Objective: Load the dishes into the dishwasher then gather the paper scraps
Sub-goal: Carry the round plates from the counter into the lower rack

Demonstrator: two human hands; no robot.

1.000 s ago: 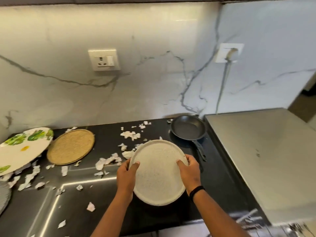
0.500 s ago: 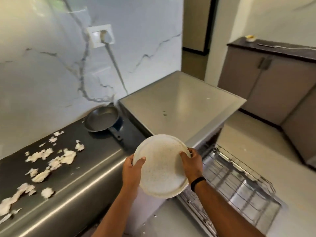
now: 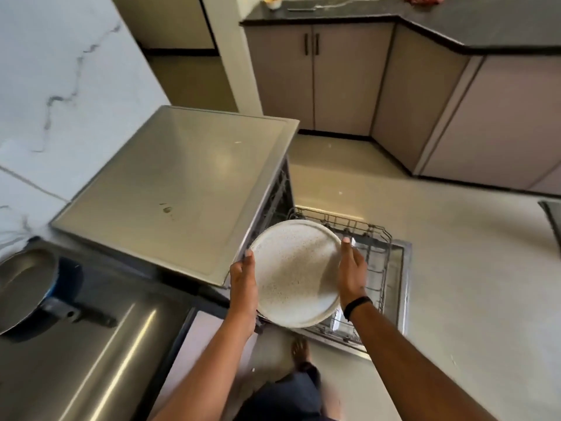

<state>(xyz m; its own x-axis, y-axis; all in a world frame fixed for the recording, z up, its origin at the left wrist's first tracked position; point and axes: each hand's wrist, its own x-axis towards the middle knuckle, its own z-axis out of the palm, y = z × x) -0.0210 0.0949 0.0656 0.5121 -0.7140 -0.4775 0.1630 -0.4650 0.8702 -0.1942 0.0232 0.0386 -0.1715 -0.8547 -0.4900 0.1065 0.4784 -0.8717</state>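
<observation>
Head view: I hold one speckled white plate (image 3: 296,273) between both hands at lower centre of the frame, the left hand (image 3: 243,284) against its left rim and the right hand (image 3: 350,276) against its right rim, fingers fairly straight along the edge. A second ago the plate hung over the black counter among the paper scraps; now it hangs above the pulled-out dishwasher rack (image 3: 373,262), not yet touching it. I judge the first loading step to be nearly at the point of placement. Count: one plate, one rack, which looks empty where visible, one dishwasher top (image 3: 182,183), one dark pan (image 3: 24,284) at left edge on the counter (image 3: 91,360). No paper scraps fall within this frame.
</observation>
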